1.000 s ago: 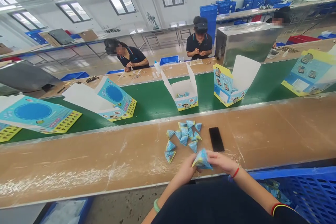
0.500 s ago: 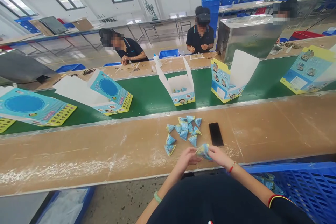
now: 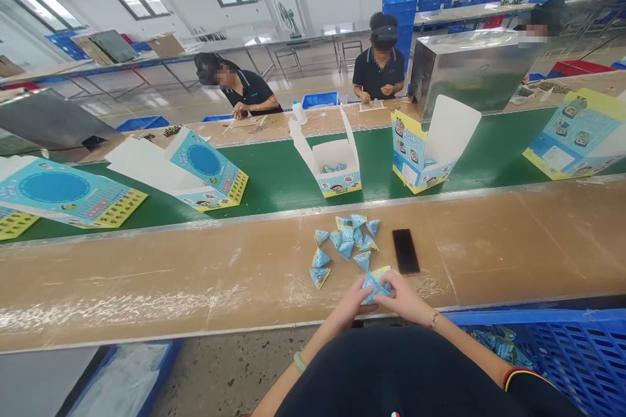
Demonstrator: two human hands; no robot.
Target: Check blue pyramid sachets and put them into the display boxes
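Between my two hands is a small blue-and-yellow pyramid-shaped packet [image 3: 375, 285], just above the near edge of the table. My left hand [image 3: 353, 303] closes on its left side, thumb and fingers against the wrapper. From the right, my right hand [image 3: 400, 293] pinches the same packet. It may be more than one packet; the overlap hides this. Beyond my hands lies a loose group of similar packets [image 3: 346, 234] on the brown tabletop. A black phone [image 3: 405, 251] rests flat to the right of the group.
Open printed cartons [image 3: 342, 184] stand along the green conveyor [image 3: 274, 172] past the table [image 3: 147, 273]; one holds packets. A blue crate [image 3: 577, 345] with packets is at my right. Two people [image 3: 379, 71] work across the belt, a third partly behind a metal box [image 3: 464, 71].
My left hand has moved right and now grips the packet that my right hand alone held. The view has shifted slightly.
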